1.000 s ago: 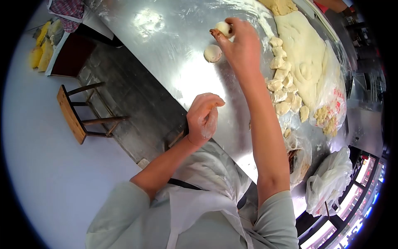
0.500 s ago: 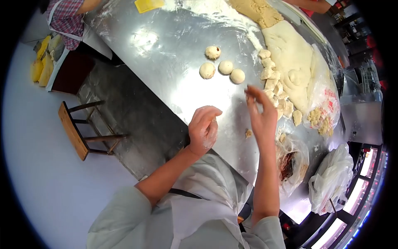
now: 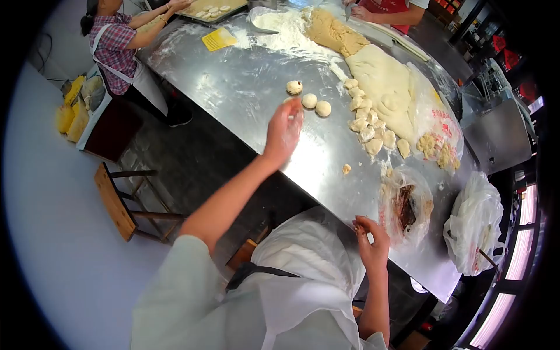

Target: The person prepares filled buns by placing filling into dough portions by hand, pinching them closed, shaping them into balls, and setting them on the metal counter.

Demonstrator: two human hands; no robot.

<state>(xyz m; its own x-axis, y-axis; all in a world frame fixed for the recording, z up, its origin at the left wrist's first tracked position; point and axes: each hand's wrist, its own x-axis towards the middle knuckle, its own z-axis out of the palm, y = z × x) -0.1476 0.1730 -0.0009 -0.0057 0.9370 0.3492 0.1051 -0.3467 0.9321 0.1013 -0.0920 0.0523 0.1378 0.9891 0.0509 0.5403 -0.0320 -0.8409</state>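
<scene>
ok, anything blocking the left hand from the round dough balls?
Nothing visible. The left hand is close beside the dough balls; the right hand is well clear, by the near edge of the table.

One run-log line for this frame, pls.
left hand: at dough balls, grip unclear | right hand: near plastic bag of dark filling | dough pieces: beside dough sheet

No wording can be read for certain. Beside the dough slab (image 3: 382, 81), the clear plastic bag (image 3: 441, 125) bears red printed characters, too small and creased to make out. Past the slab's far end, a red apron (image 3: 386, 5) shows small pale markings, likewise illegible.
</scene>
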